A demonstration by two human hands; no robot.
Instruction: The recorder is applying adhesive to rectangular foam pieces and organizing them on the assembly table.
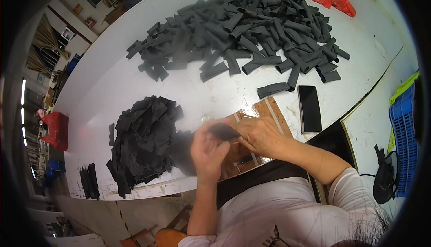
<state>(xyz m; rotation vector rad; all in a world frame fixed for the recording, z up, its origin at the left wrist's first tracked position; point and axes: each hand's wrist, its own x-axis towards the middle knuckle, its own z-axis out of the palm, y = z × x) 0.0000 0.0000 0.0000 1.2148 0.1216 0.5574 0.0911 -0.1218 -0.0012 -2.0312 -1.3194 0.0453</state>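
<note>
Holding a dark piece [223, 131] in my half-curled left hand [206, 150], I have my right hand [261, 135] at its 3 o'clock edge, fingertips together; whether they grip it I cannot tell. Under both hands a brown board [268, 108] lies on the worktop [92, 94]. From the piece, dark scraps [143, 139] heap at 9 o'clock, grey tubes [256, 31] toward 12, a phone [310, 109] past 2.

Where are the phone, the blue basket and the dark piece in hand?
Phone [310, 109], head view: screen middle.
Blue basket [404, 144], head view: lattice wall.
Dark piece [223, 131], head view: its broad face.
</note>
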